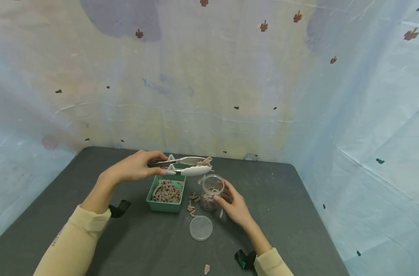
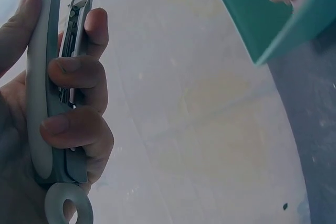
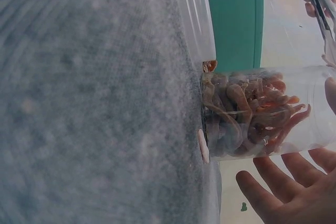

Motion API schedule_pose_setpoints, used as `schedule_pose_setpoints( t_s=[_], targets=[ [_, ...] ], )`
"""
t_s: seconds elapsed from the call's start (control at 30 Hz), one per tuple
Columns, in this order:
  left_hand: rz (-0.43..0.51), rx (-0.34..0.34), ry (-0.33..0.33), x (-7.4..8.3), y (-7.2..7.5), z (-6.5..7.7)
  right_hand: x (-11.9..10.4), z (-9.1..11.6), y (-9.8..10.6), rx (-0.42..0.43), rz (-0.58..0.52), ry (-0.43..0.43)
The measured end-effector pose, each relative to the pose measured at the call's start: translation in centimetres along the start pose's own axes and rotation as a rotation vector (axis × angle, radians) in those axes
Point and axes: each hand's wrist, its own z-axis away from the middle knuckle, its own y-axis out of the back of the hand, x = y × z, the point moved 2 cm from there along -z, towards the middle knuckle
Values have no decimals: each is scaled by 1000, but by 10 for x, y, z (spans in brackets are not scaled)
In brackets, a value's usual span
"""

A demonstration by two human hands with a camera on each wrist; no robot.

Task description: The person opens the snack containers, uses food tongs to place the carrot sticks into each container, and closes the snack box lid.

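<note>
My left hand (image 1: 137, 166) grips a pair of tongs (image 1: 193, 171) with white tips and a dark handle; their ring end shows in the left wrist view. Several brownish strips (image 1: 205, 162), perhaps dried meat, are pinched between the tips, above and left of a clear jar (image 3: 315, 111). That jar stands upright on the table, partly filled with similar strips (image 3: 257, 111). My right hand (image 1: 235, 209) holds the jar from the right, thumb on the near side and fingers behind. Below my left hand sits a green tub (image 1: 164, 207) with more strips in it.
A round clear lid (image 1: 200, 228) lies flat in front of the jar. Loose strips (image 1: 191, 207) are scattered between tub and jar, and one small piece (image 1: 207, 269) lies near the front. Patterned sheeting (image 1: 195, 96) hangs behind the dark table (image 1: 282, 230).
</note>
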Motion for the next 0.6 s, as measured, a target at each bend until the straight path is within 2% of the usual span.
schedule_pose_setpoints(
  t_s=[0.33, 0.6],
  targets=[
    [55, -21, -36, 12, -10, -19, 1, -1, 1, 1, 3, 2],
    [9, -33, -55, 18, -21, -28, 1, -1, 1, -2, 38, -21]
  ],
)
